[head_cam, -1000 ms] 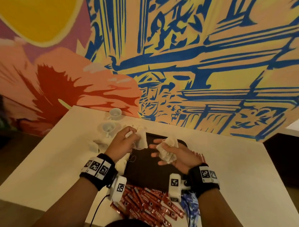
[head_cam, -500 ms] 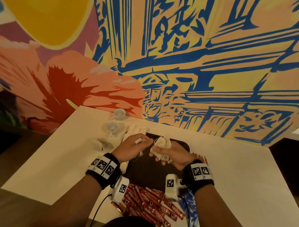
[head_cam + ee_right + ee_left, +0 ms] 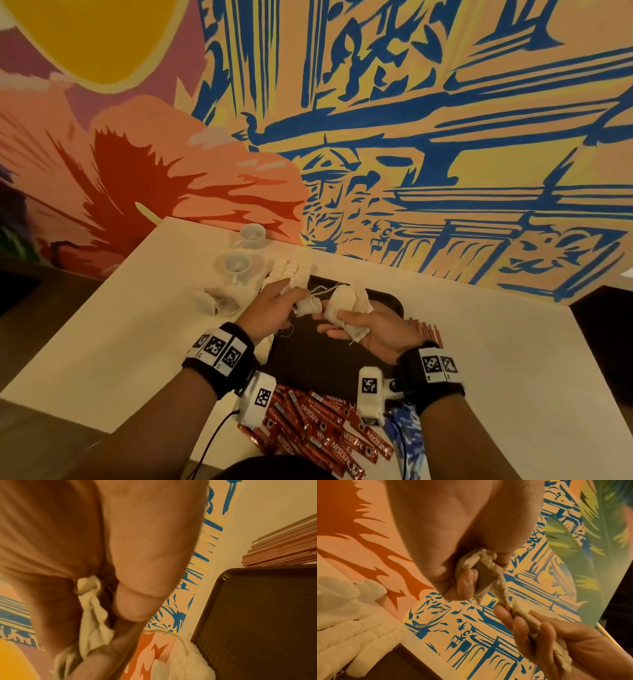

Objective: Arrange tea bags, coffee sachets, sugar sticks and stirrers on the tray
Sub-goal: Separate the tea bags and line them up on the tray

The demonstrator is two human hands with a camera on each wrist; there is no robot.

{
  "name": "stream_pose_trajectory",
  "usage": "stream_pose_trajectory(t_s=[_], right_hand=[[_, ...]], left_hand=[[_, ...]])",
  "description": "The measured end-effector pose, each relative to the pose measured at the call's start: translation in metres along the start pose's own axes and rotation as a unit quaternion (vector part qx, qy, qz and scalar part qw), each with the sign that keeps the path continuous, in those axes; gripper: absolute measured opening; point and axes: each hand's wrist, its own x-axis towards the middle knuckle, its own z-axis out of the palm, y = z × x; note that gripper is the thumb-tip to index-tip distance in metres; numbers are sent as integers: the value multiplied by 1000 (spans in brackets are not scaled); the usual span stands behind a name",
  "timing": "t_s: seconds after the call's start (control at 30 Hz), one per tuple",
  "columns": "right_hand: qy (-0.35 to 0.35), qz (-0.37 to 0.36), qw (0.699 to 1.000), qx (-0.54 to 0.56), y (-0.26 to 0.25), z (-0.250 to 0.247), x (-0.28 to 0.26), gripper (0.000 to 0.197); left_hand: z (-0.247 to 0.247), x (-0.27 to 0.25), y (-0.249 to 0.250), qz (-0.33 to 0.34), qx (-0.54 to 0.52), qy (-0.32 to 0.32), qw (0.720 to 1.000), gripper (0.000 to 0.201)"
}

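Both hands hover over the dark tray (image 3: 308, 356) in the head view. My left hand (image 3: 274, 308) pinches a crumpled tea bag (image 3: 306, 305), seen close as the tea bag (image 3: 481, 569) between thumb and fingers. My right hand (image 3: 373, 329) grips a bunch of white tea bags (image 3: 346, 308), whose paper (image 3: 92, 622) shows between its fingers. Loose threads run between the two hands. White sugar sticks (image 3: 291, 274) lie at the tray's far left corner. Red coffee sachets (image 3: 322, 431) are piled at the near edge, and thin stirrers (image 3: 424, 330) lie right of the tray.
Two small white cups (image 3: 251, 234) (image 3: 238, 265) stand at the table's (image 3: 513, 394) far left near the painted wall. More tea bags (image 3: 215, 301) lie left of the tray. A blue patterned packet (image 3: 407, 435) sits by the sachets. The wall rises right behind the table.
The hands have come closer together above the tray. The left hand's tea bag, held flat a second ago, is now bunched up beside the right hand's bundle.
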Motion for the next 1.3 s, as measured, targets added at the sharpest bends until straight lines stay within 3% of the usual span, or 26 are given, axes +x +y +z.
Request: stream_pose_trajectory(t_s=[0.17, 0.27, 0.43, 0.5, 0.67, 0.77, 0.83, 0.9, 0.93, 1.0, 1.1, 1.23, 1.3], right_hand=[[28, 3, 996, -81, -2, 1, 11, 28], [32, 11, 991, -133, -1, 4, 22, 25], [50, 14, 975, -215, 0, 6, 43, 30], [51, 16, 972, -227, 0, 8, 50, 31], [68, 51, 993, -76, 4, 5, 62, 30], [92, 58, 994, -12, 8, -5, 68, 24], [115, 50, 991, -36, 9, -13, 71, 24], [166, 43, 984, -52, 10, -23, 73, 25], [196, 38, 979, -41, 11, -27, 73, 25], [252, 25, 967, -11, 14, -35, 74, 23], [302, 31, 953, 6, 21, -48, 71, 26], [306, 57, 950, -21, 38, -62, 65, 34], [307, 61, 949, -32, 45, -67, 63, 37]], left_hand=[[-8, 5, 0, -10, -33, 10, 999, 11], [-17, 11, 2, 7, -49, -33, 998, 7], [-25, 22, 10, 40, 67, -114, 990, 20], [-31, 29, 10, 73, 124, -134, 980, 16], [-48, 48, 6, 83, 147, -101, 981, 14], [-60, 60, 0, 48, 128, -75, 988, 19], [-71, 73, -9, 28, 161, -63, 985, 35], [-77, 87, -19, 4, 220, -44, 975, 67], [-80, 95, -24, 0, 247, -38, 968, 70], [-81, 107, -30, -3, 297, -25, 954, 57], [-81, 125, -39, -22, 353, -24, 935, 60], [-75, 148, -59, -26, 412, -67, 908, 39], [-68, 154, -68, -30, 430, -96, 897, 40]])
